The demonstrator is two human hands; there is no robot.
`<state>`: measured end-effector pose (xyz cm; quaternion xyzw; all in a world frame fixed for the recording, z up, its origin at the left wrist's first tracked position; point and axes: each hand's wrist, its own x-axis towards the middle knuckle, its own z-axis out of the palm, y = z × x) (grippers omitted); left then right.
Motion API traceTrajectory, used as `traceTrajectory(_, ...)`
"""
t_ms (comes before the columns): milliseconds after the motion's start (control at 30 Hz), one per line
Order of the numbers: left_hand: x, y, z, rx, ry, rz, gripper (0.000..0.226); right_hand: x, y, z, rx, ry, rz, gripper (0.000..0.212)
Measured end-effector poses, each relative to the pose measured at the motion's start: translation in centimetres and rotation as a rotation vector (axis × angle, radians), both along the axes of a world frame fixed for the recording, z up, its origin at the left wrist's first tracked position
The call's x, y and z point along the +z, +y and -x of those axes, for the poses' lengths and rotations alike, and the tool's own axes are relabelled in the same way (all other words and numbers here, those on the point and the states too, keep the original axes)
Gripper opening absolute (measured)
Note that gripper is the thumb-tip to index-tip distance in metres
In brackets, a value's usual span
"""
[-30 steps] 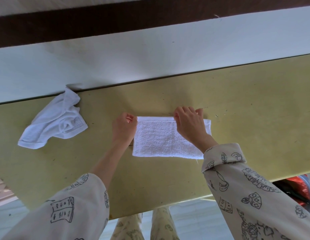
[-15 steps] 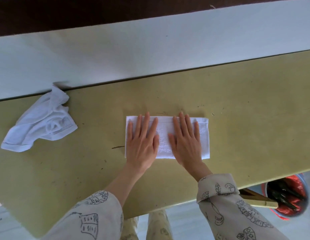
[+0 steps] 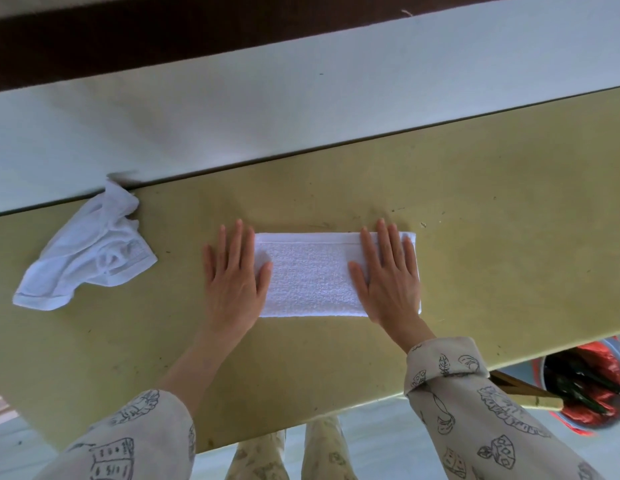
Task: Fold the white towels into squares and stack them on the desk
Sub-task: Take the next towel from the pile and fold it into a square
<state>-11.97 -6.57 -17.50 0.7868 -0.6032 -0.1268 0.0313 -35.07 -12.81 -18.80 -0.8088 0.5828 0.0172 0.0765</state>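
A white towel [image 3: 312, 275], folded into a long rectangle, lies flat in the middle of the yellow-green desk [image 3: 492, 209]. My left hand [image 3: 234, 282] lies flat with straight fingers at the towel's left end, partly on the desk. My right hand [image 3: 388, 271] presses flat on the towel's right end. A second white towel [image 3: 90, 251] sits crumpled on the desk at the far left, apart from both hands.
A pale wall [image 3: 301, 109] runs along the desk's far edge. Below the desk's near edge at the right stands a bucket with a red liner [image 3: 592, 386] and sticks in it. My legs show under the desk.
Both hands went from pinching the towel's far edge to lying flat on it, then slid apart from the middle out to its left and right ends.
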Motion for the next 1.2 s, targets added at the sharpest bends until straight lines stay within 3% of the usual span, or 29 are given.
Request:
traceTrajectory(100, 1.6, -0.3, 1.8, 0.286, 0.075, 0.008, 0.051, 0.0, 0.0, -0.1, 0.006, 0.013, -0.002, 0.061)
traceTrajectory(267, 3.5, -2.0, 3.1, 0.67, 0.29, -0.196, 0.044, 0.1, 0.0, -0.1, 0.009, 0.02, 0.002, 0.061)
traceTrajectory(400, 3.6, -2.9, 2.6, 0.645, 0.427, -0.18, 0.025, 0.0, 0.0, -0.2, 0.007, 0.022, -0.002, 0.061)
traceTrajectory(567, 5.3, -3.3, 1.2, 0.758, 0.934, -0.178, 0.02, -0.2, 0.1, -0.1, 0.004, 0.028, -0.018, 0.061)
traceTrajectory(667, 6.8, -3.6, 0.8, 0.841, 1.175, -0.228, 0.019, 0.4, -0.2, -0.2, -0.01, -0.126, -0.035, 0.06)
traceTrajectory(733, 7.7, -3.9, 1.5, 0.821, 1.199, -0.181, 0.014, 1.8, -0.4, -0.3, -0.087, -0.447, -0.058, 0.056)
traceTrajectory(833, 8.8, -4.6, 3.9, 0.69, 1.135, -0.088, 0.02, 4.7, -0.7, 1.1, -0.42, -0.941, -0.133, 0.042)
traceTrajectory(933, 9.2, -5.6, 7.8, 0.508, 1.013, -0.068, 0.022, 6.2, -0.9, 3.9, -0.834, -1.28, -0.44, 0.026)
traceTrajectory(1067, 7.7, -6.6, 12.8, 0.34, 0.945, -0.15, 0.028, 6.1, -0.3, 6.3, -0.968, -1.317, -0.756, 0.025)
traceTrajectory(1200, 5.6, -7.2, 16.1, 0.268, 0.873, -0.203, 0.029, 5.7, -0.1, 6.7, -0.938, -1.324, -0.788, 0.024)
